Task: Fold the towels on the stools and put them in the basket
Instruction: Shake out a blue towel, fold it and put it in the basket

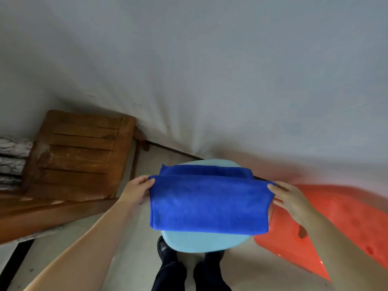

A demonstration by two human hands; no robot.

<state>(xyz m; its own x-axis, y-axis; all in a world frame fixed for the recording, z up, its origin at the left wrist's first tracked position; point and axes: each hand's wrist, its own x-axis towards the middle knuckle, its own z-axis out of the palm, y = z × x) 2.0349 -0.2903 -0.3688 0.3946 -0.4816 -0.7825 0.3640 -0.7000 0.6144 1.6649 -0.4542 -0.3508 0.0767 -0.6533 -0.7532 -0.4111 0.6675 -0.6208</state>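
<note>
A blue towel (209, 203) lies partly folded over a light blue round stool (201, 241) in front of me. Its near layer is doubled over a far layer that shows along the back edge. My left hand (137, 189) pinches the towel's upper left corner. At the upper right corner, my right hand (288, 197) pinches the towel too. No basket is in view.
A red plastic stool (340, 223) stands right of the blue one, partly under my right forearm. A brown wooden bench (77, 156) sits at the left against the white wall (210, 70). My dark shoes (168, 252) show below the stool on the pale floor.
</note>
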